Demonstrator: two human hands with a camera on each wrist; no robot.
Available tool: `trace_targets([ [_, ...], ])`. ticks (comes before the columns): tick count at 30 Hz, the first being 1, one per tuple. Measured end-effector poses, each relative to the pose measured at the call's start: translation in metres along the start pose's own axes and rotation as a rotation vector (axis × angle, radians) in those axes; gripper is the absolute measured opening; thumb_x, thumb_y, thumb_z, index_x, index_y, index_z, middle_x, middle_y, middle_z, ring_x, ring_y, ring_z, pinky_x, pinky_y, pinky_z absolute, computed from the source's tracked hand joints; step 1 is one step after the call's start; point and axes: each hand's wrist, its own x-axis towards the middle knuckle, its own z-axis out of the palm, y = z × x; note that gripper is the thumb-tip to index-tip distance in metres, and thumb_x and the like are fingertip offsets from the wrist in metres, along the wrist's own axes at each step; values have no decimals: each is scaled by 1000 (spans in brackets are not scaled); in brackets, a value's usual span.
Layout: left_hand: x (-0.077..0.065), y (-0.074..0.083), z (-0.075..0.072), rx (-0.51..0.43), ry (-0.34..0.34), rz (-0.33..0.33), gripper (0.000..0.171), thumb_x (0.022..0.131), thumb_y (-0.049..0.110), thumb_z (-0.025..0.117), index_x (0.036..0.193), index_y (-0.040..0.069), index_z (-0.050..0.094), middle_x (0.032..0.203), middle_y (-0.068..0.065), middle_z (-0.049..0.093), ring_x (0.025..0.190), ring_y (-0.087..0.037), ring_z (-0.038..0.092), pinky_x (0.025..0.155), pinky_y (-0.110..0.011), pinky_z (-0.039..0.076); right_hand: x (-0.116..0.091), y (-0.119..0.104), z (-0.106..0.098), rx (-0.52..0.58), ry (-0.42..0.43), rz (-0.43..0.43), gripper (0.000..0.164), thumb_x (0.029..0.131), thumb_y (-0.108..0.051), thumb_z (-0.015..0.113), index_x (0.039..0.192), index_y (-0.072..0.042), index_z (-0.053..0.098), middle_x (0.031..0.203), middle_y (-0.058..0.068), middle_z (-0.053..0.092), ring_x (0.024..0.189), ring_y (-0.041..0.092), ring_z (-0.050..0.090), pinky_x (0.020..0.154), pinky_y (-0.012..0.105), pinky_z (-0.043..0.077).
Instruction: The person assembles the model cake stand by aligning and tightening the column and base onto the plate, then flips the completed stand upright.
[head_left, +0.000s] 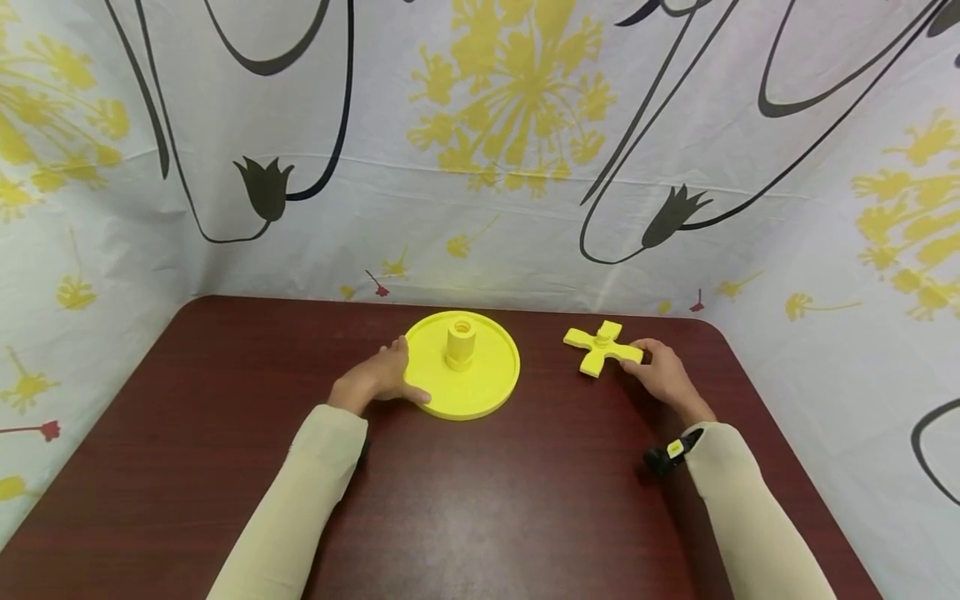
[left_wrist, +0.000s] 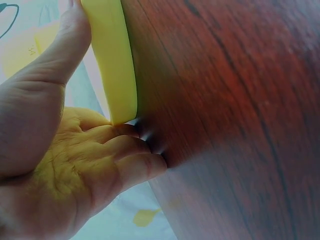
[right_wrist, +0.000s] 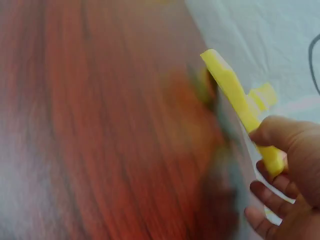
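Observation:
A yellow round plate point(head_left: 487, 383) with a raised rim and a hollow post point(head_left: 461, 342) at its middle is near the table's far edge. My left hand point(head_left: 381, 373) holds its left side, the thumb on the near rim and the fingers round the far side. The left wrist view shows the plate's edge point(left_wrist: 116, 65) between thumb and fingers, fingertips right at the tabletop. To the right, my right hand point(head_left: 666, 375) pinches one arm of a yellow cross-shaped piece point(head_left: 602, 342). A short threaded stub point(right_wrist: 262, 96) stands out from the cross's middle.
Both things are on a dark reddish wood table point(head_left: 480, 500) with rounded far corners. A white cloth point(head_left: 495, 242) with yellow and grey flower prints hangs behind and at the sides. A black strap device point(head_left: 663, 458) is on my right wrist.

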Motion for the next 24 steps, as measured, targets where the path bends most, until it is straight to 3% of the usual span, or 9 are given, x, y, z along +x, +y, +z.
trace_targets([
  [5,-1,1,-1,0,-1,2,116,87,43,75,155,-7,-5,164,-25,2,151,-42,7,121,-52,17,0,-12,-2,115,104,-17,40,97,-21,64,127,5,58,109,23,63,82,21,52,68,26,43],
  [11,-2,2,-1,6,2,1,116,87,44,74,155,-7,-5,164,-25,2,151,-42,6,122,-52,16,2,-32,-3,319,165,14,41,97,-20,64,129,4,57,127,25,62,98,3,57,74,9,45],
  [18,-2,3,-1,7,0,-5,115,88,43,74,156,-6,-5,164,-24,1,152,-41,6,122,-51,16,8,-53,1,410,208,-22,41,95,-17,67,128,5,58,128,24,62,108,17,62,77,8,48],
  [24,-1,2,0,11,-1,-10,116,88,44,74,156,-6,-6,164,-24,1,152,-41,6,122,-51,16,11,-78,8,504,235,-43,40,94,-16,68,127,3,58,121,17,65,93,3,61,77,11,51],
])
